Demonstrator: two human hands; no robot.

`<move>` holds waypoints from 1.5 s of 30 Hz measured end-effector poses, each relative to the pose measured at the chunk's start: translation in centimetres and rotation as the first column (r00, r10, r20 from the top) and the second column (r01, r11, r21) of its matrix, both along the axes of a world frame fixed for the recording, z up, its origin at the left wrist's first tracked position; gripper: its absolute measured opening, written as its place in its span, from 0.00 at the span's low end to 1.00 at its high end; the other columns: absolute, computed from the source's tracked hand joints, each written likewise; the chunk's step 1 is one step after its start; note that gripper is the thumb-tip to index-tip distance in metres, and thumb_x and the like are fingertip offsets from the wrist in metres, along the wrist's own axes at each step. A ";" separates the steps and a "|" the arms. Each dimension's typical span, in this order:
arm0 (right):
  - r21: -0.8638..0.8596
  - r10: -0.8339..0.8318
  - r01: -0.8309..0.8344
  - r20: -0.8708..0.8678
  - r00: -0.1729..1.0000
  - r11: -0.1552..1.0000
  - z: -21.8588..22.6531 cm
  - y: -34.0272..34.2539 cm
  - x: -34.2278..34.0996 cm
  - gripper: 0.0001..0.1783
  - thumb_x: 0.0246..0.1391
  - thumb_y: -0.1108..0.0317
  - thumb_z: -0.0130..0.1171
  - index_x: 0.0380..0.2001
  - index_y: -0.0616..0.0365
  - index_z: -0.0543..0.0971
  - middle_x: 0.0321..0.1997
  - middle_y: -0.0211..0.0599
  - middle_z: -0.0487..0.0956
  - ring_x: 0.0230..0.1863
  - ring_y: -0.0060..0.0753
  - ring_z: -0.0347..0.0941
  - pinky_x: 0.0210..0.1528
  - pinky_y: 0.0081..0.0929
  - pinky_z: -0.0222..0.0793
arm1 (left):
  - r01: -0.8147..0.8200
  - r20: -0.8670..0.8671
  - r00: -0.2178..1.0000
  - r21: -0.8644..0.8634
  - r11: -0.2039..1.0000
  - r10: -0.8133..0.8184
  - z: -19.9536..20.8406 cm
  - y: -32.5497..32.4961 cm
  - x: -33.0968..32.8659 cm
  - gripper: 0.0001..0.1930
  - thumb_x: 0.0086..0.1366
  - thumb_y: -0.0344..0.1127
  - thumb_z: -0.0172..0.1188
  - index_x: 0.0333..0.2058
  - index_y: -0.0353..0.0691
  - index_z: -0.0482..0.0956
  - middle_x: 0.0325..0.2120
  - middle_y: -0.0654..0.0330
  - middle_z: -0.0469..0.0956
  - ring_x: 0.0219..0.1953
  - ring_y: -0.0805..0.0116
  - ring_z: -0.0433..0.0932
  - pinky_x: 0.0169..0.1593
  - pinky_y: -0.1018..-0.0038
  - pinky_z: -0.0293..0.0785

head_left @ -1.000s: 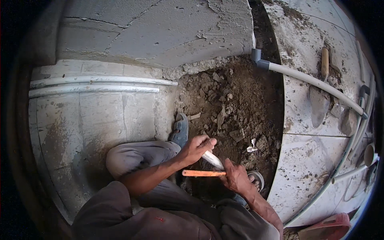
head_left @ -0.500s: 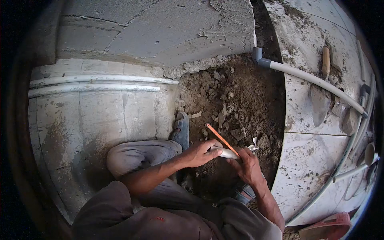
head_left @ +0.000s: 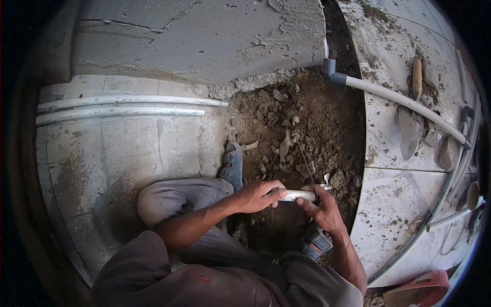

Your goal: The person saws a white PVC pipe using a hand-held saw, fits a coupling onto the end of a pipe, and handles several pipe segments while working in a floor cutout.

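My left hand (head_left: 260, 196) is closed around one end of a short white plastic pipe (head_left: 300, 195), held level above the dug soil. At the pipe's other end my right hand (head_left: 323, 209) grips a thin hacksaw blade (head_left: 307, 166), seen edge-on as a dark line slanting up and to the left. The blade's lower end meets the right fingers beside the pipe end. Whether its edge touches the pipe cannot be made out. My right thumb lies close to the pipe's underside.
Broken soil (head_left: 327, 133) lies beneath my hands. Two white pipes (head_left: 128, 112) rest on the left floor. A pale pipe with grey elbows (head_left: 404, 102) crosses the right-hand tiles, near a trowel (head_left: 410, 130). A pink slipper (head_left: 419, 291) sits at the lower right.
The blade has turned from showing its flat orange face to edge-on, and its tip has shifted right and up. The pipe is now more level, and my right hand has moved slightly right.
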State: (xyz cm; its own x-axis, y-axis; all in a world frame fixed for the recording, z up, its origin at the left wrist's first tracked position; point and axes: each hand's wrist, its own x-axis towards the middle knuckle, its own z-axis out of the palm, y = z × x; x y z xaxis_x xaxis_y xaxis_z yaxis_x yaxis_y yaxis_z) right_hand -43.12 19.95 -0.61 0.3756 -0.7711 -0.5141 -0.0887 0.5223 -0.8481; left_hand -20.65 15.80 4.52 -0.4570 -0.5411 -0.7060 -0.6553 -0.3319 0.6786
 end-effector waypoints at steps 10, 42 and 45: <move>0.065 -0.086 0.089 -0.049 0.995 0.994 0.8 -0.4 -0.6 0.22 0.53 0.54 0.59 0.39 0.63 0.75 0.31 0.42 0.78 0.35 0.32 0.74 0.39 0.30 0.68 | 0.173 0.111 0.980 -0.047 0.984 -0.167 -0.1 0.6 0.3 0.22 0.65 0.54 0.49 0.37 0.36 0.72 0.20 0.54 0.74 0.24 0.58 0.76 0.30 0.65 0.68; 0.025 -0.042 0.044 -0.098 0.994 0.999 0.1 -0.3 0.4 0.23 0.53 0.51 0.57 0.35 0.63 0.75 0.28 0.42 0.76 0.32 0.33 0.70 0.37 0.31 0.66 | 0.233 0.129 0.967 -0.117 0.965 -0.218 -0.8 1.1 0.6 0.19 0.63 0.42 0.54 0.46 0.35 0.66 0.36 0.46 0.73 0.42 0.49 0.73 0.43 0.59 0.68; 0.034 -0.058 0.061 -0.085 0.995 0.998 -0.2 -0.1 0.3 0.22 0.53 0.51 0.57 0.36 0.63 0.75 0.28 0.43 0.76 0.32 0.33 0.71 0.37 0.31 0.66 | 0.253 0.146 0.960 -0.104 0.962 -0.237 -0.4 0.9 0.3 0.18 0.63 0.41 0.54 0.46 0.35 0.66 0.36 0.46 0.73 0.42 0.49 0.73 0.42 0.59 0.68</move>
